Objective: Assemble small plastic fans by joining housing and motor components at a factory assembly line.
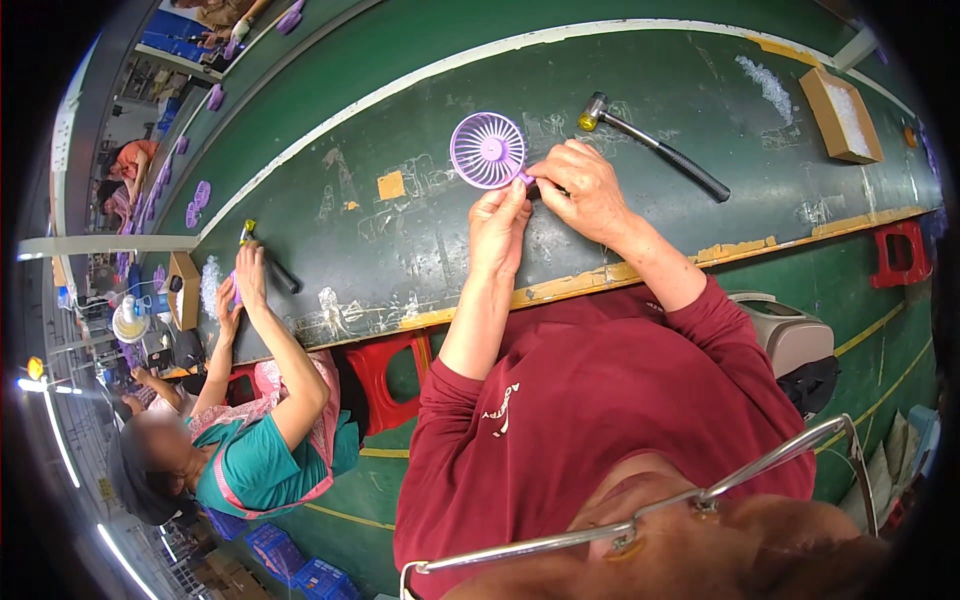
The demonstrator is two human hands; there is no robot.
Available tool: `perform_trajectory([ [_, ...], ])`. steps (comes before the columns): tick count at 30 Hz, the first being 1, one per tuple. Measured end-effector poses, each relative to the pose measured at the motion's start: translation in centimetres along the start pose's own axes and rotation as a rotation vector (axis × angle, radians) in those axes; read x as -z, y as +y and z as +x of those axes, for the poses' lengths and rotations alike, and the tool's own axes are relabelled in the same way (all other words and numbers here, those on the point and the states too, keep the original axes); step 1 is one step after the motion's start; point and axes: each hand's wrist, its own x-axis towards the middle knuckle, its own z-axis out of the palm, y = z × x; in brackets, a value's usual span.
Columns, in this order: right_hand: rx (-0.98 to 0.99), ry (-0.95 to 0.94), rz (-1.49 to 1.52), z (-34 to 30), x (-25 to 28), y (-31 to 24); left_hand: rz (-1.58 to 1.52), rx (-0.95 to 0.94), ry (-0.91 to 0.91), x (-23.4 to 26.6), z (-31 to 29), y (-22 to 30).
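A purple round fan grille (490, 148) with radial ribs and a solid centre disc is held over the green workbench (440, 240). My left hand (497, 225) grips it at its lower edge, thumb up against the short neck. Closed in a pinch at that same neck is my right hand (580, 188), just right of the grille; whether it holds some small part as well is hidden by the fingers. Beyond my right hand lies a hammer (660, 150) with a black handle and a yellow-tipped head.
Small clear pieces (767, 88) lie in a pile near an open cardboard box (843, 115) at the far right. A co-worker (265, 440) in a teal shirt sits left, near another hammer (285, 277). A red stool (385, 380) stands below the bench edge. Purple parts (198, 200) lie beyond.
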Motion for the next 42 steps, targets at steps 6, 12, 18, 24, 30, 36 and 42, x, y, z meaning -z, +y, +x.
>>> perform_trajectory([
  [6, -0.042, 0.016, 0.049, -0.1, 0.5, -0.1, 0.049, -0.001, 0.045, -1.0, -0.5, 1.0],
  [12, 0.0, 0.026, 0.024, 0.1, 0.2, -0.4, 0.07, -0.008, -0.017, 0.0, -0.3, 0.6],
  [18, -0.025, -0.018, 0.007, 0.2, 0.4, -0.2, 0.096, -0.009, -0.01, 0.5, -0.3, 0.4],
  [24, -0.046, -0.029, 0.019, 0.2, 1.0, 0.3, 0.669, -0.413, 0.072, 0.9, 0.6, 0.7],
  [30, -0.213, 0.05, -0.461, -1.1, 5.9, 5.9, 1.427, -0.888, 0.317, 2.0, 0.9, 5.3],
  [36, -0.449, -0.15, -0.524, -2.8, 7.5, 9.4, 1.606, -1.202, 0.093, 2.4, 1.9, 6.6],
  [42, -0.502, -0.069, -0.09, -2.5, 8.6, 5.0, 1.665, -1.271, -0.208, 1.4, 1.4, 4.9],
])
